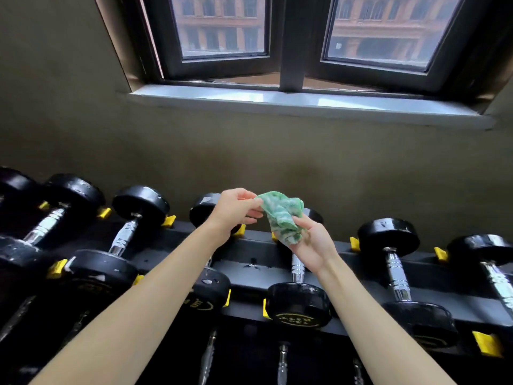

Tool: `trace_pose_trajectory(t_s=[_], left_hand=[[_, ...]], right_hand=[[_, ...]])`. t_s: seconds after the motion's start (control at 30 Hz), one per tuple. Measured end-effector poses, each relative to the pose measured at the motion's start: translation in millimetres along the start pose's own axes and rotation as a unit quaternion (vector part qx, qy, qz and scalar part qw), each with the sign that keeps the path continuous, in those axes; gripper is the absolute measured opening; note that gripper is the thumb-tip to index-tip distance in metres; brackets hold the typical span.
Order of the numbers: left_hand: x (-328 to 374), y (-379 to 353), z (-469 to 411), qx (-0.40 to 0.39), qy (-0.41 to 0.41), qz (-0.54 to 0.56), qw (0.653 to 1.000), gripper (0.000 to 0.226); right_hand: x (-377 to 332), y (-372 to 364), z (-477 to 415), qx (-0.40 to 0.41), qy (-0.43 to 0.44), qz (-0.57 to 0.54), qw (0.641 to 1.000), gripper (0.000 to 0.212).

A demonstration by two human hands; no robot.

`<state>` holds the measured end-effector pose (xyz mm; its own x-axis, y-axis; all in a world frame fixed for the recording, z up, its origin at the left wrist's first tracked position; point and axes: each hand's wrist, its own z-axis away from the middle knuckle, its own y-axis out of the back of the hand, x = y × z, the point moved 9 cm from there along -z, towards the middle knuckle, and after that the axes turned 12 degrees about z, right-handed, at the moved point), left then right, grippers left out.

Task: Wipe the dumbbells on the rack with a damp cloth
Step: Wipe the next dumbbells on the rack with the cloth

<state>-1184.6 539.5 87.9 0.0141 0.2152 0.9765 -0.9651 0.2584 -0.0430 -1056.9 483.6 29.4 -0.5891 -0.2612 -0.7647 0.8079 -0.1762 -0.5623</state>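
Note:
A crumpled green cloth (283, 218) hangs in the air above the black rack (255, 250), held between both hands. My left hand (236, 211) pinches its upper left edge. My right hand (313, 243) grips its lower part from underneath. Several black dumbbells with chrome handles lie across the rack's top tier, one (298, 295) directly below the cloth, another (397, 262) to its right, and one (127, 232) to the left. My left forearm covers much of a further dumbbell (211, 287).
Yellow stops (487, 343) mark the rack's cradles. A lower tier shows more chrome handles (283, 362) in shadow. A plain wall rises close behind the rack, with a window sill (277, 100) above.

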Motion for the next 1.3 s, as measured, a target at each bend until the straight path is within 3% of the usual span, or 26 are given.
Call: trace_pose_trajectory(t_s=[0.13,0.2,0.3,0.5,0.57,0.63,0.73,0.83,0.9,1.0,1.17,1.3], left_hand=[[-17.9,38.3,10.7,-0.012,0.096,0.100,0.990,0.005],[-27.3,61.2,14.1,-0.006,0.137,0.117,0.984,0.009],[-34.5,92.6,18.9,-0.002,0.164,0.097,0.982,0.013],[-51.7,129.3,38.1,-0.057,0.227,-0.007,0.972,0.013],[-51.2,129.6,45.5,-0.110,0.209,-0.096,0.967,0.008],[-39.2,130.1,44.6,-0.130,0.123,-0.147,0.973,0.008],[-8.2,133.6,42.2,-0.118,-0.013,-0.047,0.992,0.035],[-2.7,118.8,53.2,-0.201,0.006,-0.005,0.980,0.036],[-2.7,115.0,57.1,-0.211,-0.014,-0.063,0.975,0.030],[-5.5,114.8,58.5,-0.188,-0.026,-0.046,0.981,0.017],[-14.9,90.3,68.0,-0.198,0.045,0.016,0.979,0.010],[-26.1,87.1,66.4,-0.120,0.060,-0.024,0.991,0.031]], right_hand=[[25.8,-34.4,5.6,0.010,0.005,-0.075,0.997,0.034],[39.7,-54.3,7.5,0.021,0.015,-0.097,0.995,0.048],[55.9,-80.2,8.0,0.015,0.039,-0.144,0.989,0.076],[71.5,-112.7,6.2,0.014,0.103,-0.152,0.983,0.082],[71.8,-118.3,8.2,0.014,0.113,-0.103,0.988,0.077],[73.9,-121.9,12.2,0.013,0.108,-0.052,0.993,0.068],[78.0,-126.5,19.7,0.010,0.088,0.001,0.996,0.048],[78.1,-127.8,24.9,0.028,0.068,0.060,0.996,0.040],[76.4,-124.9,23.4,0.059,0.060,0.124,0.989,0.045],[79.0,-116.2,21.9,0.080,0.038,0.148,0.985,0.080],[79.4,-113.8,37.9,-0.007,0.025,0.077,0.997,0.030],[82.3,-81.5,40.4,0.062,0.033,0.067,0.995,0.023]])
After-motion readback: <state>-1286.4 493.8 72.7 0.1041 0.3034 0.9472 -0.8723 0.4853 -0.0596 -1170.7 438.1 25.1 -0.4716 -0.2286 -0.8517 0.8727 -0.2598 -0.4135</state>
